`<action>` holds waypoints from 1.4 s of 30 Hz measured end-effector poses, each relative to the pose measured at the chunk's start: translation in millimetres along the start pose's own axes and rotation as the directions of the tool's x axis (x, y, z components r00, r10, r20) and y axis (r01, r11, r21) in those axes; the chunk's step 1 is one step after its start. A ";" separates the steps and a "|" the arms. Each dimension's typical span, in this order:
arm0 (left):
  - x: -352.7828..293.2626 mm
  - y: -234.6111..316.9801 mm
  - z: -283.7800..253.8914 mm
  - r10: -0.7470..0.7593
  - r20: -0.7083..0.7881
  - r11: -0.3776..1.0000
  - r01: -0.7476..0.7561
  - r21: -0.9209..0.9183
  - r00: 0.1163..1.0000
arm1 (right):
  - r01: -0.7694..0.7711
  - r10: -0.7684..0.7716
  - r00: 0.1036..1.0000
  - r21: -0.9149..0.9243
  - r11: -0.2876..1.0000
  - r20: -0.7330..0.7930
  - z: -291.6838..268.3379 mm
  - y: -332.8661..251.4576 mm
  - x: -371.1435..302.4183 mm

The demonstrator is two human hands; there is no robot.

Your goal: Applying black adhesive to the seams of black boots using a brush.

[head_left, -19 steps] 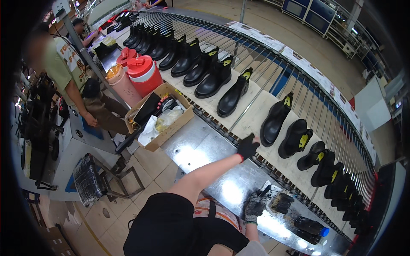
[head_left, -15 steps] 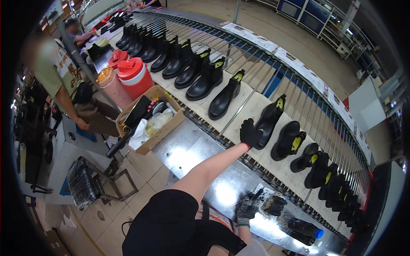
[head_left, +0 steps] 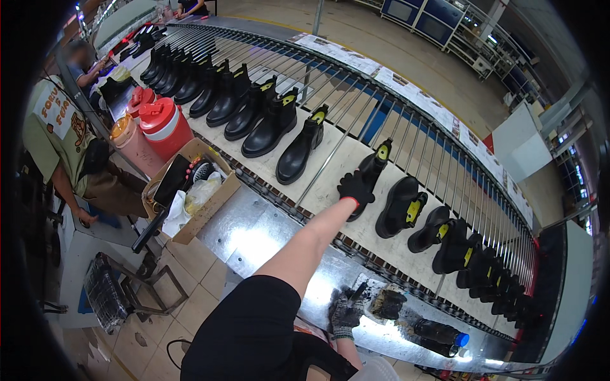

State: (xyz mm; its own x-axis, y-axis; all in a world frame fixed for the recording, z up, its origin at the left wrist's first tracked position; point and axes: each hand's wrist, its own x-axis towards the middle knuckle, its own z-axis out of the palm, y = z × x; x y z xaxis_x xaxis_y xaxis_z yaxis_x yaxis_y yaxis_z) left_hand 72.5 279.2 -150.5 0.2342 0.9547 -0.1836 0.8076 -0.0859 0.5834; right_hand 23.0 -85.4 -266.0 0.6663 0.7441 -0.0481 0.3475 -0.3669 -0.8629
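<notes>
My left hand [head_left: 356,189], in a black glove with a red cuff edge, lies closed over the front of a black ankle boot [head_left: 373,166]. The boot stands upright on the pale conveyor belt, a yellow-green patch at its top. Lower down, over the metal table, my right hand [head_left: 346,317] wears a stained grey knit glove. Its fingers are closed around a small dark stick-like tool [head_left: 359,291], whose working end I cannot make out. Beside that hand lies a blackened sponge-like block [head_left: 389,303]. A dark bottle with a blue cap [head_left: 438,333] lies on its side near it.
More black boots [head_left: 270,130] line the belt on both sides, some tipped over at the right. Metal rods [head_left: 343,82] run along its far side. A cardboard box [head_left: 190,228] of items and red jugs [head_left: 166,130] stand left. A person [head_left: 70,146] stands beyond them.
The view has shifted, so the scene sits further left. My left hand has come further onto the boot, its fingers curling from stretched to closed over it. My right hand stays by the block.
</notes>
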 end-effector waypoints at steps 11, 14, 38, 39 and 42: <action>-93.2 -100.0 -115.8 0.428 0.249 0.641 -0.098 -0.761 0.869 | -0.317 0.334 0.943 0.325 0.891 0.004 -29.0 -130.8 0.8; -163.0 -117.9 -141.6 0.361 0.251 0.865 -0.222 -0.450 0.898 | -0.094 0.077 0.990 -0.138 0.986 -0.122 -28.3 -94.5 0.5; -130.4 -114.5 -45.1 0.559 0.527 0.536 0.206 -0.819 0.639 | -0.260 0.455 0.887 0.900 0.351 0.079 -111.8 -80.7 -93.0; -115.1 -129.6 -33.9 0.578 0.560 0.581 0.181 -0.793 0.594 | -0.253 0.420 0.895 0.945 0.206 0.148 -110.8 -71.3 -90.5; -134.2 -96.4 -54.3 0.490 0.515 0.485 0.270 -0.832 0.704 | -0.204 0.435 0.900 0.873 0.443 -0.010 -100.6 -103.6 -82.8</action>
State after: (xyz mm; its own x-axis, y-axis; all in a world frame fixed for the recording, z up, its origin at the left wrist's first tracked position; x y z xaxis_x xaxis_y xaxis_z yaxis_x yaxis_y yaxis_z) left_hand -66.1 174.8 -139.1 0.8391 0.4830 -0.2503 0.0052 0.4530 0.8915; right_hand -1.8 -165.1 -122.0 0.7576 0.5049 -0.4137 -0.5584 0.1729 -0.8114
